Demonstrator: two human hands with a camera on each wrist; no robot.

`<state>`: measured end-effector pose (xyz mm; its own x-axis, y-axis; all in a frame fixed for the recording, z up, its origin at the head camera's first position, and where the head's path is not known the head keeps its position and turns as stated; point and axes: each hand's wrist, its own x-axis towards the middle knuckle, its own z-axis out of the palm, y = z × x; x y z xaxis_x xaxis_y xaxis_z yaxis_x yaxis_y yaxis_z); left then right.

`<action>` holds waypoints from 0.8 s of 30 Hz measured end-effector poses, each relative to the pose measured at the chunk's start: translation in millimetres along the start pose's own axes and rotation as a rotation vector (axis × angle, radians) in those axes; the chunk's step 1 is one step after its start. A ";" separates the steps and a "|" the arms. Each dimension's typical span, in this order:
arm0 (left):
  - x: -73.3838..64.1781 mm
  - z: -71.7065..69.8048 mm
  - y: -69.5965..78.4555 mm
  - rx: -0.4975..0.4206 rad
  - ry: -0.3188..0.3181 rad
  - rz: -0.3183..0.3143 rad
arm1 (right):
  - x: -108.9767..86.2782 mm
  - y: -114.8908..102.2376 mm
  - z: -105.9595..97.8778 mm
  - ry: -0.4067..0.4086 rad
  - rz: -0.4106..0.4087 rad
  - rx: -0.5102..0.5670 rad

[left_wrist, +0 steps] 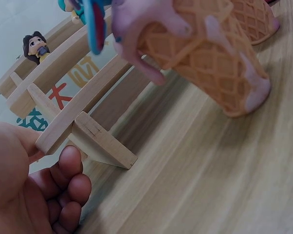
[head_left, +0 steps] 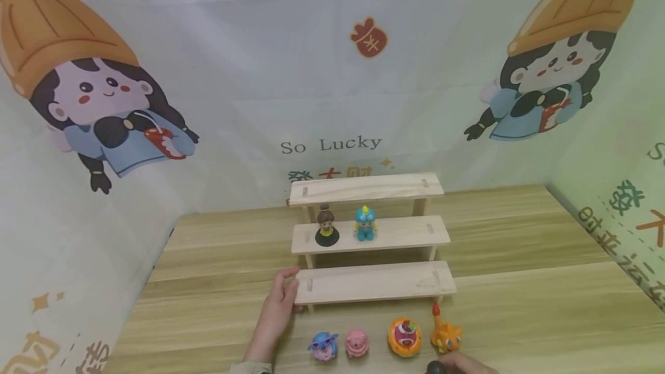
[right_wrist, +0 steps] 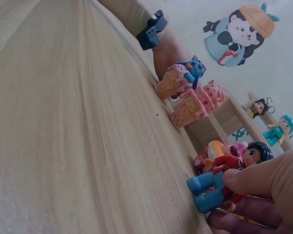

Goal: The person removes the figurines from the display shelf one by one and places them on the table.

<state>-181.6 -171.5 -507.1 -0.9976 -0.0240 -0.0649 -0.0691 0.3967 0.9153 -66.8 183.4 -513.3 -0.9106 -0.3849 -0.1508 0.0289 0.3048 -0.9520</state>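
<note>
A three-step wooden display stand is on the table; my left hand grips the left end of its lowest board. In the left wrist view, curled fingers lie just under that board's end. My right hand, at the bottom edge of the head view, pinches a toy figure with black hair, red top and blue legs. Behind that figure in the right wrist view, an orange and pink toy is partly hidden. On the middle step stand a brown-haired figurine and a blue-capped figurine.
Before the stand, from left to right, are a blue figure on an ice-cream cone, a pink cone figure, a round orange toy and an orange dragon-like toy. A printed cloth hangs behind the table.
</note>
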 end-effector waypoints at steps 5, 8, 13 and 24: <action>0.1 -0.4 0.9 -0.001 0.007 -0.009 | 0.9 0.0 0.6 0.026 0.075 -0.020; -0.5 -0.8 1.5 -0.004 0.010 -0.004 | 2.1 1.3 1.3 0.044 0.082 -0.034; -0.5 -0.6 1.1 -0.005 0.010 -0.005 | 1.9 0.6 1.3 0.042 0.062 -0.030; -0.8 -0.2 -0.5 -0.005 0.019 0.028 | -5.1 1.3 -12.3 -0.034 0.101 0.047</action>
<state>-180.7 -171.9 -507.4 -0.9991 -0.0301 -0.0314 -0.0407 0.3932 0.9186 -67.2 196.4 -510.5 -0.8878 -0.3835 -0.2546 0.1397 0.3025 -0.9428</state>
